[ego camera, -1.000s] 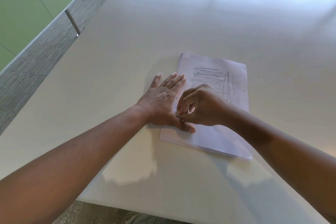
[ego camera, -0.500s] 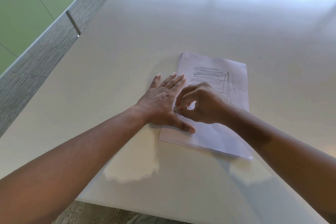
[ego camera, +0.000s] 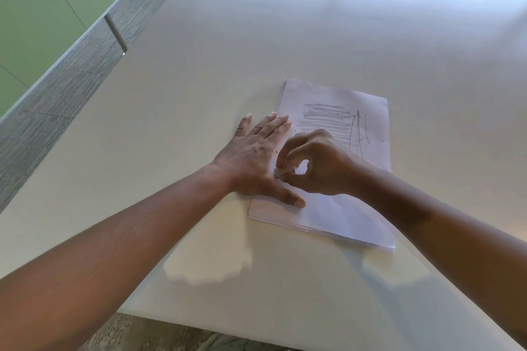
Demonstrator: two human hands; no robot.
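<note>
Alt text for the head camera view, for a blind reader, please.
A right hand pinches what looks like a small eraser over a stack of paper, while the left hand lies flat on the stack's left edge. Pencil scribbles mark the top sheet's far half; a white table lies beneath.

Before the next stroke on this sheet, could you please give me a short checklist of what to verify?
1. Paper held down: ok. The left hand lies flat on the left edge of the stack of paper, thumb across it.
2. Grip on the tool: ok. The right hand pinches a small pale block, seemingly an eraser, between thumb and fingertips.
3. Block touching the top sheet: cannot tell.
4. Block lined up with the pencil scribbles: not ok. They lie farther up the sheet.
5. Stack wholly on the table: ok.
</note>
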